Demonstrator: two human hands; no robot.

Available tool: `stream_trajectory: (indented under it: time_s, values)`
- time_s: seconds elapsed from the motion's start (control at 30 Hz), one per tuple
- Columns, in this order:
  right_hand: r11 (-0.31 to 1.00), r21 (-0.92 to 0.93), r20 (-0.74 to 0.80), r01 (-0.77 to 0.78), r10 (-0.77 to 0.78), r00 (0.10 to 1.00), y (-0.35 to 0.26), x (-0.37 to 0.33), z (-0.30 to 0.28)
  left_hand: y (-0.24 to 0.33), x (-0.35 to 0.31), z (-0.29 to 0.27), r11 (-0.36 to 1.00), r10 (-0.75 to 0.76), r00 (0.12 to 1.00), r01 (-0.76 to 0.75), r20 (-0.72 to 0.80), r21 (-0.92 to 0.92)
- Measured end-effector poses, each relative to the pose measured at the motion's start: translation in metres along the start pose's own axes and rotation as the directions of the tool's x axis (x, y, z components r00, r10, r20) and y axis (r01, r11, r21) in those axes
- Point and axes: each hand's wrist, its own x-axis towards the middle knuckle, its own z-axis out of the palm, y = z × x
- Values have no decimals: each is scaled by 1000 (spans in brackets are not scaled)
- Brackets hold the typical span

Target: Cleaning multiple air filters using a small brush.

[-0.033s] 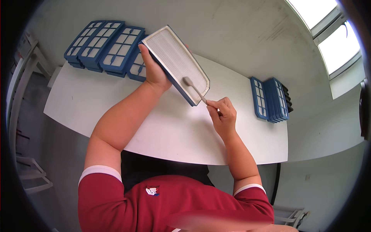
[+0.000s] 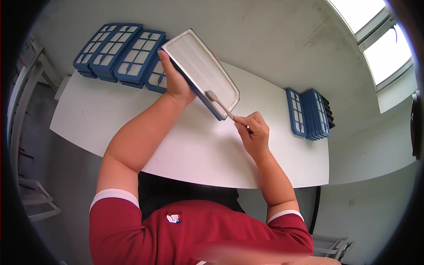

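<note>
My left hand (image 2: 176, 79) grips a pleated air filter (image 2: 198, 62) with a white face and a blue frame, tilted above the white table. Its thumb lies over the near long edge, while most of the other fingers are hidden behind the frame. In my right hand (image 2: 253, 131), thumb and fingers pinch the thin handle of a grey-brown toothbrush (image 2: 219, 104). The brush's head rests against the lower part of the pleats, close to the filter's left edge. Whether bristles touch the pleats is too small to tell.
Stacks of blue-framed filters (image 2: 136, 55) stand at the table's far left, partly behind the held one. More blue filters (image 2: 316, 112) stand at the right edge, with dark pieces (image 2: 329, 112) beside them. The white table (image 2: 198, 154) meets a wall at the back.
The toothbrush's head has shifted slightly left and up across the pleats, and my right hand has moved a little with it. My left hand and the filter stay almost still.
</note>
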Motion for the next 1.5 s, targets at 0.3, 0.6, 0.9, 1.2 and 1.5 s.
stream_trajectory:
  time_s: [0.3,0.6,0.9,1.2,1.5]
  values:
    - [998,-57,-15,-33,32,999,6,2,0,0,3,-3,999,26,1000,-26,-9,34]
    - [991,-54,-136,-122,114,984,22,7,-11,1,0,1,996,-64,997,62,34,58]
    - [995,-50,-63,-86,83,995,12,4,-8,8,5,0,1000,-4,1000,4,-8,25]
    - [999,0,37,-52,52,998,12,1,-4,10,9,-4,999,43,995,-42,-89,14]
    - [988,-67,-118,-137,128,985,28,7,-17,10,7,2,1000,8,999,-8,-44,3]
